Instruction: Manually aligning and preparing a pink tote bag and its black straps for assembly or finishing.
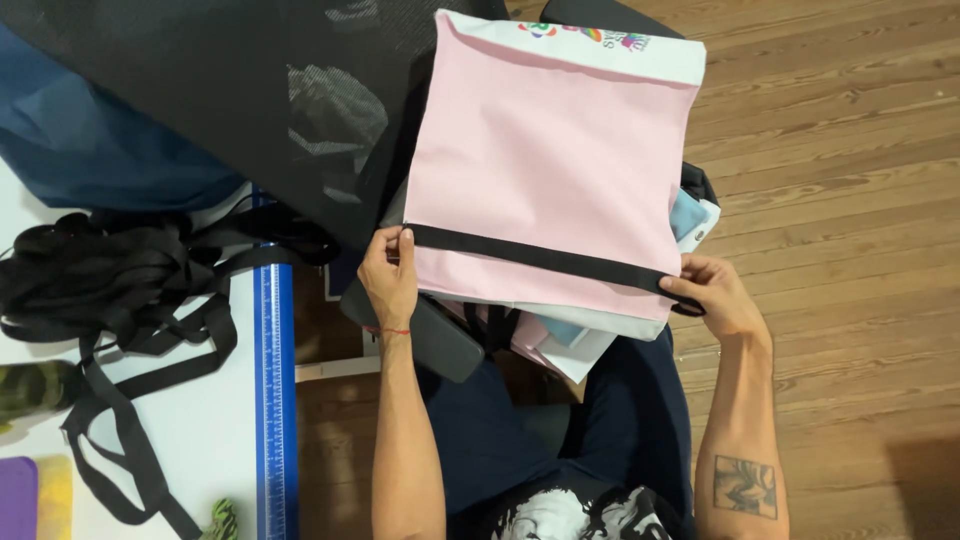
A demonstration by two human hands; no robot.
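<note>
A pink fabric bag panel (545, 160) with a white top band lies flat over a stack of similar pieces on my lap. A black strap (535, 257) runs across its lower part. My left hand (389, 275) pinches the strap's left end at the panel's edge. At the right edge, my right hand (712, 293) grips the strap's other end. Under the panel, white and light blue pieces (580, 345) stick out.
A black mesh sheet (250, 90) covers the upper left, over blue fabric (90, 150). A pile of black straps (110, 280) lies on the white table (200, 430), whose edge has a blue ruler (273, 400). Wooden floor (850, 200) spreads to the right.
</note>
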